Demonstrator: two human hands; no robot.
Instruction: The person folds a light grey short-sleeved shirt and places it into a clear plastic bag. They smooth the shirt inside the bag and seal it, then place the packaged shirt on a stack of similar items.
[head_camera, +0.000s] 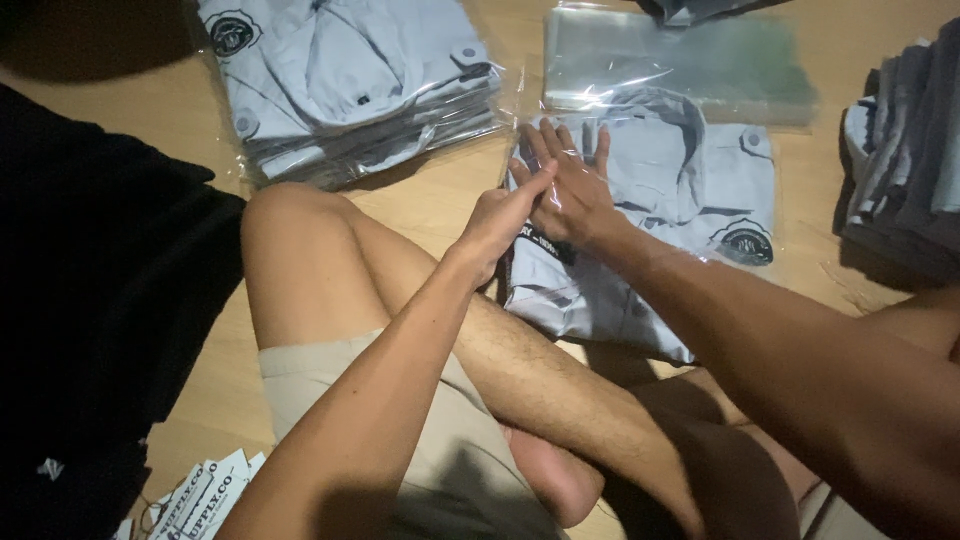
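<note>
A folded grey shirt (690, 195) in a clear plastic bag lies on the wooden floor in front of my crossed legs. My right hand (565, 180) lies flat on the left part of the bag, fingers spread. My left hand (500, 220) presses the bag's left edge with an outstretched finger, touching the right hand. Neither hand grips anything.
A stack of bagged grey shirts (350, 80) sits at the upper left. Empty clear bags (680, 55) lie behind the shirt. Folded dark-grey garments (905, 150) are piled at the right. Dark cloth (100, 300) covers the left, and white paper tags (205, 495) lie at the bottom left.
</note>
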